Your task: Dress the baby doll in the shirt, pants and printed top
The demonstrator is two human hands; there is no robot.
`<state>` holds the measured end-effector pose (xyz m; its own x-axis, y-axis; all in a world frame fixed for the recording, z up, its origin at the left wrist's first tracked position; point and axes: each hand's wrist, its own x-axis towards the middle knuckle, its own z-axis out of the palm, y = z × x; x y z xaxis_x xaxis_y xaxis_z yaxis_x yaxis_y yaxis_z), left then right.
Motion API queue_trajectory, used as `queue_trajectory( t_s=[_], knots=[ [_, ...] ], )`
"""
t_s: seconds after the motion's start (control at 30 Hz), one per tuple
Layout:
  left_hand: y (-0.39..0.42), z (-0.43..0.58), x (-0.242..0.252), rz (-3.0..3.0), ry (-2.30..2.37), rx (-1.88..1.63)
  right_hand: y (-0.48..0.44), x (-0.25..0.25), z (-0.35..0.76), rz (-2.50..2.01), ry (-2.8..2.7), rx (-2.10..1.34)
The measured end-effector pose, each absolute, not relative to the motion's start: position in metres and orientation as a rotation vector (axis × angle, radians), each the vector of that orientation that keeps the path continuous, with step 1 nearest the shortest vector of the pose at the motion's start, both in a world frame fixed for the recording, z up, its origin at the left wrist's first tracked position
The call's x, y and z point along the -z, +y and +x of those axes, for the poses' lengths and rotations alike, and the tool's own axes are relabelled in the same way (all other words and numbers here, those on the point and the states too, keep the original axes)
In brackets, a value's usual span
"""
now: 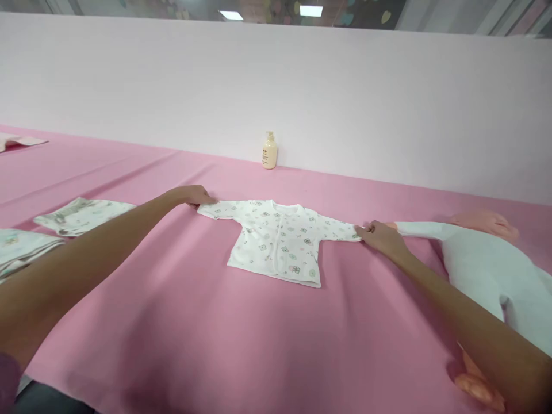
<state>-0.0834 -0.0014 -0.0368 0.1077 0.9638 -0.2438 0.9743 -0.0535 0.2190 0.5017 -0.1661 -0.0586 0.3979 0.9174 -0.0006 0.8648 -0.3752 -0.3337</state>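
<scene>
Little shirt (259, 244): It lies flat on the pink cloth (207, 339), in the middle, between the two hands. It is white with small green and grey pictures on it. The neck is at the far side and the bottom edge is at the near side. Both sleeves stick out to the sides.
Left hand (197, 195): Its thumb and fingers are pinched together on the end of one sleeve.
Right hand (380, 237): Its thumb and fingers are closed in a pinch on the end of the other sleeve.
Doll (474, 264): It lies on the pink cloth at the right, dressed in white. One of its arms reaches out to just beside the right hand. The person's right arm hides part of its lower body.
Bottle (269, 154): It stands up straight behind the shirt, by the white wall (276, 86). It is cream, with a pump top and dark writing too small to read.
Folded clothes (21, 247): They sit at the left, partly behind the left arm. Another patterned piece (90, 214) lies flat near them.
Pale pink cloth (21, 140): It lies far back at the left edge.
</scene>
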Motion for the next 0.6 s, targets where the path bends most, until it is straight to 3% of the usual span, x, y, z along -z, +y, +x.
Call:
queue_trajectory(
  t_s=[0.1, 0.27, 0.4, 0.6],
  knots=[
    [-0.008, -0.085, 0.038, 2.083, 1.962, 0.117, -0.182, 0.057, 0.515, -2.363, -1.727, -0.197],
    [-0.029, -0.047, 0.049, 2.450, 2.018, -0.202, -0.195, 0.058, 0.492, -2.077, -1.950, 0.201],
    [-0.058, 0.012, 0.063, 2.610, 1.461, -0.370, -0.179, 0.067, 0.445, -1.844, -2.140, -0.116],
    [-0.081, 0.045, 0.085, 2.536, 1.491, -0.193, -0.153, 0.093, 0.436, -1.884, -2.304, -0.338]
  ],
)
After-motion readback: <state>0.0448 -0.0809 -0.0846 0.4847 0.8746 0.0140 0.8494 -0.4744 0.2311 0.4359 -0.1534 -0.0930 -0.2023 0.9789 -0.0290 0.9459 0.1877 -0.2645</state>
